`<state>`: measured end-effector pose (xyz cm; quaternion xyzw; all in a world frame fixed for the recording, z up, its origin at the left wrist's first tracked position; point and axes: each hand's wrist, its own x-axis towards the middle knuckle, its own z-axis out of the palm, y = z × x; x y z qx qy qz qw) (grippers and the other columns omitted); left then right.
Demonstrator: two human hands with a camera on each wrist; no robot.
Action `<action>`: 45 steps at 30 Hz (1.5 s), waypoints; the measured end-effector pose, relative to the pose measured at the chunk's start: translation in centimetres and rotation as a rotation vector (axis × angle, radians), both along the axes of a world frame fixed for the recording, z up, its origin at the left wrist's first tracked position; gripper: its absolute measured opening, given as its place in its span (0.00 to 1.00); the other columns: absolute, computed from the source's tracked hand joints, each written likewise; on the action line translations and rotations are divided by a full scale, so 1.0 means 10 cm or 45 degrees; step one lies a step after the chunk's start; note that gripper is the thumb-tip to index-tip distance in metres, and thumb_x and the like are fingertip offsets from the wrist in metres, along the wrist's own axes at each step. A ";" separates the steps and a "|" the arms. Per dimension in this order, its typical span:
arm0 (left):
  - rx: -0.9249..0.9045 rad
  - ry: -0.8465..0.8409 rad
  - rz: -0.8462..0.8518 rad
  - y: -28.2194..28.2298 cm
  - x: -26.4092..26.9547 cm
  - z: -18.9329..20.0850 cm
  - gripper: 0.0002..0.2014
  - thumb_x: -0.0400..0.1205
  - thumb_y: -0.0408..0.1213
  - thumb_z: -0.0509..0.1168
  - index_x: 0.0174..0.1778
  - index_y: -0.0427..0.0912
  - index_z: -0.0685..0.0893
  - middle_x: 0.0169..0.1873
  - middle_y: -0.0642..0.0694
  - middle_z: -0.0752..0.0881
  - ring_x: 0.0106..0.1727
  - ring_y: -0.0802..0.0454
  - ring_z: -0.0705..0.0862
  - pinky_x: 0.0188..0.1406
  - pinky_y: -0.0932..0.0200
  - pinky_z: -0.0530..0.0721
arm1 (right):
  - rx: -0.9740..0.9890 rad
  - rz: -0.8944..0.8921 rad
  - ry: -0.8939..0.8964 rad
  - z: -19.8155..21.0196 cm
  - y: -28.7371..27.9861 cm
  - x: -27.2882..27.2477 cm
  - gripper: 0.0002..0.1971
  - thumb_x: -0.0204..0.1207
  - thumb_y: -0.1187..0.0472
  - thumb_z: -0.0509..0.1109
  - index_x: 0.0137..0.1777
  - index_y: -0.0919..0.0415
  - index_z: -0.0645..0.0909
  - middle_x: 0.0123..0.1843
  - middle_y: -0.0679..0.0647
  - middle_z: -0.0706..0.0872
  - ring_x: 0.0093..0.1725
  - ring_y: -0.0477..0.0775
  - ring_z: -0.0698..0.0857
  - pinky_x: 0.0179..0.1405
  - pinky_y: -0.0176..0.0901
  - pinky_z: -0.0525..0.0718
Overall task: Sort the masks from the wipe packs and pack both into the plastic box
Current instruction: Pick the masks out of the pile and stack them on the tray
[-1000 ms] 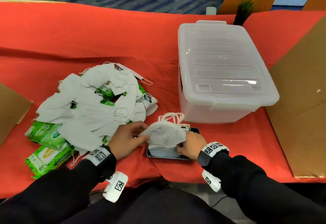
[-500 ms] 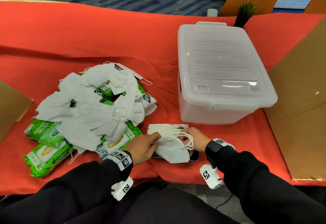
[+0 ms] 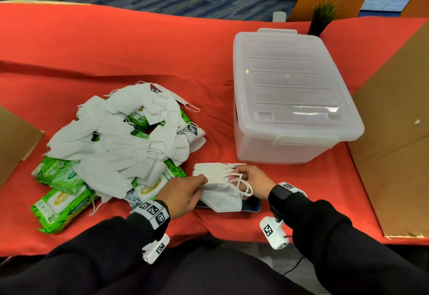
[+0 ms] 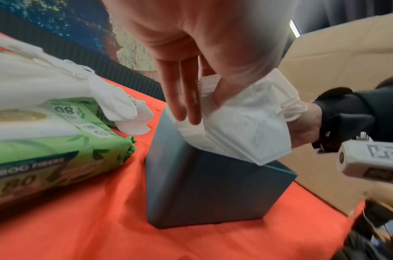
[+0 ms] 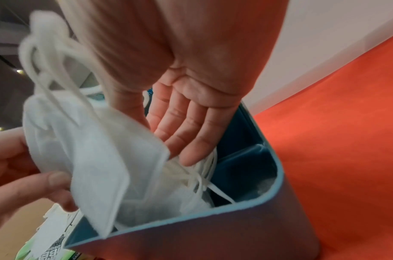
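At the lower middle of the head view, the stack of masks (image 3: 217, 174) sat in a small blue bin (image 5: 246, 177) on the red-covered desk (image 3: 116, 46). The left hand (image 3: 183, 195) pinched one mask's edge, while the right hand (image 3: 251, 180) had its fingers (image 5: 186, 139) fairly straight, pressing the stack. They looked featherlight and floppy, so I'd grab the folded body, not the snaggy ear loops. The closed plastic box (image 3: 292, 99) sat upper right, the wipe packs (image 3: 60, 204) lower left. Cardboard panels flanked the desk, with carpet behind.
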<state>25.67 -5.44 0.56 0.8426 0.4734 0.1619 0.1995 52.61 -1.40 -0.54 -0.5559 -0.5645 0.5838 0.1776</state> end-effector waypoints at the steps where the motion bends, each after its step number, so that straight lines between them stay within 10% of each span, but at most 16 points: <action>1: -0.024 -0.039 0.038 -0.01 0.00 0.01 0.08 0.81 0.39 0.67 0.54 0.53 0.77 0.33 0.52 0.85 0.31 0.48 0.83 0.29 0.57 0.72 | -0.017 -0.010 0.007 0.01 0.00 0.00 0.08 0.76 0.78 0.74 0.50 0.68 0.83 0.32 0.45 0.88 0.25 0.38 0.82 0.22 0.34 0.81; 7: -0.099 0.061 -0.019 -0.02 0.05 -0.01 0.08 0.81 0.43 0.64 0.56 0.55 0.79 0.36 0.52 0.88 0.36 0.47 0.86 0.32 0.56 0.76 | -0.021 0.049 -0.050 0.03 0.06 0.00 0.09 0.68 0.74 0.80 0.46 0.63 0.87 0.36 0.52 0.89 0.37 0.52 0.86 0.42 0.49 0.86; 12: 0.003 0.524 -0.226 -0.01 0.15 -0.11 0.03 0.79 0.41 0.62 0.47 0.51 0.79 0.34 0.49 0.87 0.36 0.43 0.87 0.29 0.51 0.83 | -0.008 0.109 -0.146 0.06 0.09 -0.02 0.12 0.67 0.75 0.77 0.44 0.57 0.87 0.31 0.50 0.86 0.28 0.48 0.83 0.33 0.42 0.84; 19: 0.140 0.649 -0.231 0.14 0.14 -0.10 0.11 0.61 0.41 0.78 0.28 0.49 0.80 0.22 0.52 0.80 0.26 0.47 0.81 0.20 0.59 0.75 | -0.052 -0.097 -0.053 0.19 0.02 0.13 0.10 0.71 0.68 0.82 0.48 0.58 0.86 0.34 0.52 0.85 0.28 0.45 0.81 0.26 0.39 0.78; 22: 0.065 0.567 -0.178 0.18 0.04 -0.11 0.13 0.61 0.46 0.78 0.34 0.51 0.80 0.31 0.54 0.81 0.34 0.48 0.81 0.28 0.55 0.78 | -0.139 -0.503 0.090 0.19 -0.12 0.21 0.07 0.76 0.65 0.78 0.52 0.57 0.86 0.43 0.55 0.87 0.38 0.48 0.84 0.31 0.42 0.81; 27: -0.484 0.044 0.359 0.25 -0.14 -0.13 0.26 0.62 0.56 0.80 0.47 0.56 0.74 0.46 0.58 0.79 0.43 0.57 0.81 0.40 0.54 0.80 | -0.447 -0.856 0.400 0.25 -0.34 0.06 0.13 0.81 0.53 0.74 0.63 0.55 0.83 0.59 0.53 0.86 0.65 0.55 0.82 0.68 0.53 0.76; 30: -0.917 -0.392 0.743 0.25 -0.19 -0.22 0.32 0.64 0.54 0.84 0.59 0.53 0.78 0.52 0.52 0.85 0.51 0.52 0.88 0.49 0.49 0.88 | -0.551 -0.815 0.395 0.28 -0.28 -0.11 0.09 0.84 0.47 0.70 0.55 0.51 0.83 0.51 0.49 0.87 0.55 0.52 0.83 0.62 0.47 0.77; 33: -1.296 -0.624 0.811 0.19 -0.14 -0.25 0.28 0.76 0.42 0.80 0.71 0.44 0.78 0.56 0.44 0.86 0.56 0.46 0.89 0.53 0.43 0.92 | -0.672 -0.758 0.417 0.14 -0.21 -0.29 0.31 0.72 0.34 0.77 0.67 0.55 0.84 0.62 0.55 0.91 0.63 0.57 0.88 0.64 0.55 0.85; 35: -1.307 -0.666 0.772 0.16 -0.10 -0.27 0.27 0.78 0.38 0.79 0.72 0.41 0.79 0.58 0.41 0.87 0.57 0.46 0.90 0.51 0.45 0.93 | -0.753 -0.739 0.477 -0.12 -0.15 -0.32 0.43 0.65 0.31 0.81 0.74 0.58 0.81 0.68 0.60 0.89 0.68 0.63 0.88 0.74 0.65 0.80; 40: -1.238 -0.653 0.780 0.09 -0.09 -0.27 0.36 0.68 0.56 0.79 0.71 0.48 0.80 0.60 0.47 0.87 0.59 0.49 0.89 0.47 0.48 0.93 | -0.758 -0.779 0.555 -0.08 -0.13 -0.36 0.34 0.77 0.36 0.72 0.74 0.61 0.82 0.66 0.64 0.89 0.66 0.65 0.89 0.74 0.66 0.80; 45: -1.152 -0.555 0.694 0.10 -0.13 -0.33 0.35 0.68 0.49 0.80 0.72 0.47 0.79 0.62 0.44 0.89 0.58 0.48 0.89 0.55 0.40 0.91 | -0.864 -0.849 0.766 0.08 -0.17 -0.37 0.34 0.84 0.35 0.62 0.73 0.64 0.83 0.70 0.67 0.86 0.71 0.68 0.85 0.79 0.67 0.73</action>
